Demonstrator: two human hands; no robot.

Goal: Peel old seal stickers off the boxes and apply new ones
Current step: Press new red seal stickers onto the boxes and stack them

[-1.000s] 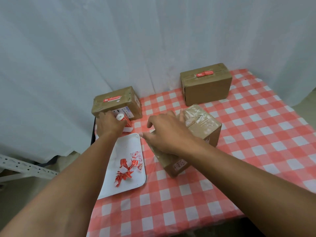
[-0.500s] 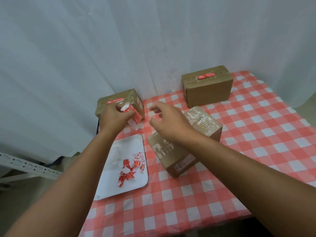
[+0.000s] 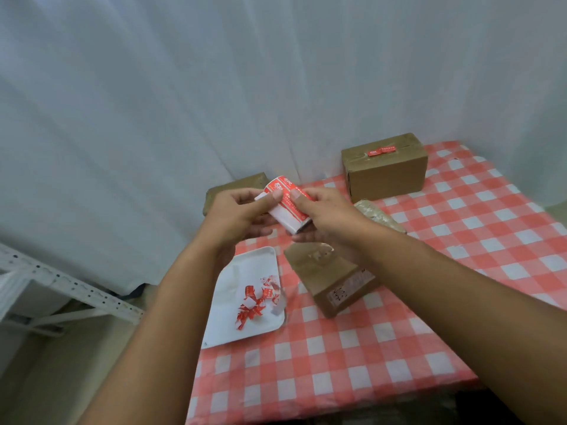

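Both hands hold a red-and-white roll of seal stickers (image 3: 287,207) in the air above the table. My left hand (image 3: 242,214) grips its left end with the thumb on top. My right hand (image 3: 326,217) pinches the sticker strip with thumb and fingers. Below them lies a taped brown box (image 3: 334,277) with no red seal visible on it. A second box (image 3: 385,168) at the back carries a red seal sticker (image 3: 382,150). A third box (image 3: 237,187) sits mostly hidden behind my left hand.
A white tray (image 3: 233,302) holds several crumpled red sticker scraps (image 3: 260,299) at the table's left edge. The red-and-white checked tablecloth (image 3: 460,271) covers the table. A white curtain hangs behind. A white perforated metal rack (image 3: 61,286) stands lower left, off the table.
My left hand lifted the sticker roll off the table. My right hand left the near box and took hold of the roll too. Both hands now hold it higher, centred.
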